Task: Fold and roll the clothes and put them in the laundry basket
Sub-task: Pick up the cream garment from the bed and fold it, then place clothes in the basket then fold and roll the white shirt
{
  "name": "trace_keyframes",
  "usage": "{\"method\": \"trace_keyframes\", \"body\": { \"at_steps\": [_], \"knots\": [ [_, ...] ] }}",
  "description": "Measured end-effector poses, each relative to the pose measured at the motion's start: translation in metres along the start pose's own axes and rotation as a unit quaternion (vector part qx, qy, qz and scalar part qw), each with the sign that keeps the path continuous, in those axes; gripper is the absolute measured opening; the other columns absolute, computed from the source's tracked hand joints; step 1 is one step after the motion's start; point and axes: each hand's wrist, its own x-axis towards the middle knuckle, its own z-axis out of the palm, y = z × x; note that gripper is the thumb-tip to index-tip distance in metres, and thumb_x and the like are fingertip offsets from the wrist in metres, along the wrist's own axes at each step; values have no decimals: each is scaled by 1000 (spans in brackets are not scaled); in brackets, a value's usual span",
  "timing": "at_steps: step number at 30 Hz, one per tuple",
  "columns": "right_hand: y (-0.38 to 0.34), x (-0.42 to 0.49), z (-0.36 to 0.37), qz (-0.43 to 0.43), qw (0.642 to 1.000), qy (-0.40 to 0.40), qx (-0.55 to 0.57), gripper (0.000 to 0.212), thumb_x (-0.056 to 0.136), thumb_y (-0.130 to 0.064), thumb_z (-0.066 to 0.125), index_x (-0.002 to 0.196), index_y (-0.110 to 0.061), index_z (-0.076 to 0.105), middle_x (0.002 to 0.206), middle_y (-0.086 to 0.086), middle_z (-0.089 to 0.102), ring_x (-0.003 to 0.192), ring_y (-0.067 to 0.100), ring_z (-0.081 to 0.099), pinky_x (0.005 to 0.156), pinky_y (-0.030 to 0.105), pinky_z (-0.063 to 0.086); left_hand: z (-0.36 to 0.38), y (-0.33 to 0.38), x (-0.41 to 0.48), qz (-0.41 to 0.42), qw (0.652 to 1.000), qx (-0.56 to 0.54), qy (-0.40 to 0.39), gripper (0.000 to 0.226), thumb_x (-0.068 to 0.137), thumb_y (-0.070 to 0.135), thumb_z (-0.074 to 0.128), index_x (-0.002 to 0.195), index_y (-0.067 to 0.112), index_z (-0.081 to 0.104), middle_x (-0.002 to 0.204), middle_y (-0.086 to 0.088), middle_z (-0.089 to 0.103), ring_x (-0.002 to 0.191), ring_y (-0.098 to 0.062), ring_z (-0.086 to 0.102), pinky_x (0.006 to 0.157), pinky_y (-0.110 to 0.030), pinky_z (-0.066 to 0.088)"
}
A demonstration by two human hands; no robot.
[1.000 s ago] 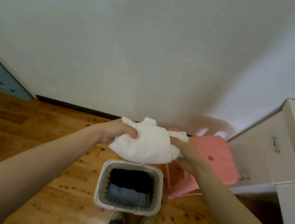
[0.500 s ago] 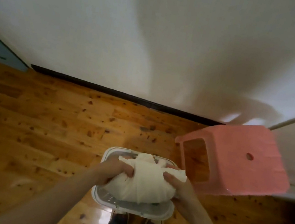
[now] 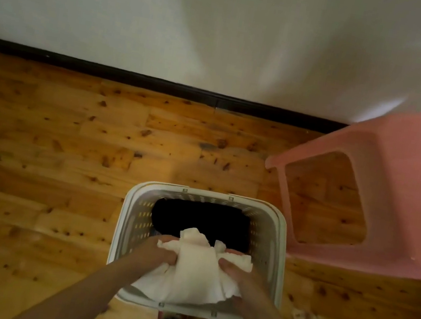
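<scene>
A white perforated laundry basket (image 3: 132,218) stands on the wooden floor right in front of my feet. A rolled white garment (image 3: 193,273) is inside its near half, below the rim. My left hand (image 3: 157,255) grips the bundle's left end and my right hand (image 3: 240,275) grips its right end. A dark garment (image 3: 202,220) lies deeper in the basket, at the far side. The basket's bottom under the white bundle is hidden.
A pink plastic stool (image 3: 399,191) stands just right of the basket, near the wall. A white wall with a dark skirting board (image 3: 160,85) runs across the back. Wooden floor (image 3: 37,158) stretches to the left.
Both hands have lowered the white bundle from above the basket down inside its rim. The view has tilted further down and closer to the basket.
</scene>
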Motion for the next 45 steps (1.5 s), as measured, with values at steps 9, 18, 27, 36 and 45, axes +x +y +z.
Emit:
{"method": "trace_keyframes", "body": {
  "at_steps": [9, 18, 27, 36, 45],
  "knots": [
    [40, 83, 5, 23, 996, 2, -81, 31, 82, -25, 75, 110, -17, 66, 105, 4, 69, 97, 22, 64, 83, 35, 54, -8, -42, 82, -58, 997, 50, 19, 43, 73, 4, 64, 115, 10, 66, 107, -12, 68, 91, -20, 63, 67, -24, 48],
    [60, 102, 16, -19, 984, 64, -162, 59, 93, -22, 60, 144, -13, 31, 132, 5, 48, 126, 27, 47, 98, 33, 42, -4, -71, 103, 55, 954, 245, 163, 30, 96, 17, 50, 126, 16, 52, 124, -12, 57, 105, -30, 58, 77, -29, 43],
    [65, 106, 18, -91, 961, 160, -208, 16, 89, -4, 57, 98, -17, 53, 87, -6, 56, 77, 9, 54, 59, 22, 44, 12, -74, 75, 163, 805, 570, 38, 62, 91, 58, 20, 148, 48, -3, 160, -1, -17, 147, -26, -15, 118, -50, 2],
    [50, 119, 17, -109, 923, 101, -354, 27, 92, -13, 55, 119, -15, 51, 109, 5, 57, 99, 19, 55, 85, 28, 47, 26, -61, 101, 5, 773, 634, -36, 74, 98, 47, 37, 149, 39, -15, 160, -7, -16, 147, -28, -14, 114, -58, 4],
    [17, 42, 9, -315, 804, 162, -477, 67, 95, -42, 48, 152, -28, 17, 161, 1, 10, 147, 22, 11, 119, 40, 18, 43, -2, 44, 254, 791, 521, 197, 58, 98, 48, 30, 152, 26, 21, 153, -7, 29, 141, -27, 26, 116, -42, 21]
  ]
}}
